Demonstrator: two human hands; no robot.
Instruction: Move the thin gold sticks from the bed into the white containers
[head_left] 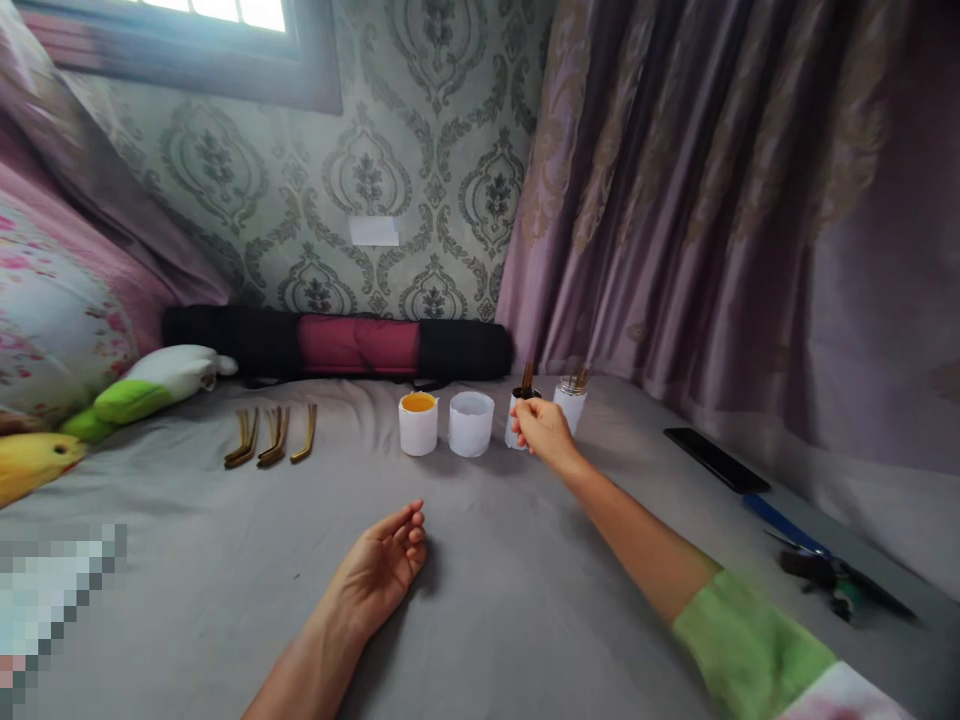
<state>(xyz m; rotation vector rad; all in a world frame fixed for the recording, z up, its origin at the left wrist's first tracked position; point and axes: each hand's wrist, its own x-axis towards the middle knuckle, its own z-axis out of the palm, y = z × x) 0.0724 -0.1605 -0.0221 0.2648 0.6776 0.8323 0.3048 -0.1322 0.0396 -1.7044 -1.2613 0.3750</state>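
My right hand (544, 428) is closed, fingertips pinched at the front rim of a white-wrapped container (513, 437) with a dark mouth. Thin brown sticks (528, 376) rise from it; whatever the fingers grip is hidden. Just behind stands a second white-wrapped jar (571, 405) with thin sticks in it. Resting palm up on the grey sheet, my left hand (382, 570) has its fingers curled in and thumb against them, with nothing visible inside. Beyond it are a white cup with an orange-yellow inside (418, 432) and a plain white cup (470, 430).
Bent gold-brown, straw-like pieces (271, 440) lie in several small groups at left. A black and maroon roll (360, 345) lies along the wall. Plush toys (150, 385) are at far left. At right lie a black phone (716, 460) and blue-and-dark tools (817, 560).
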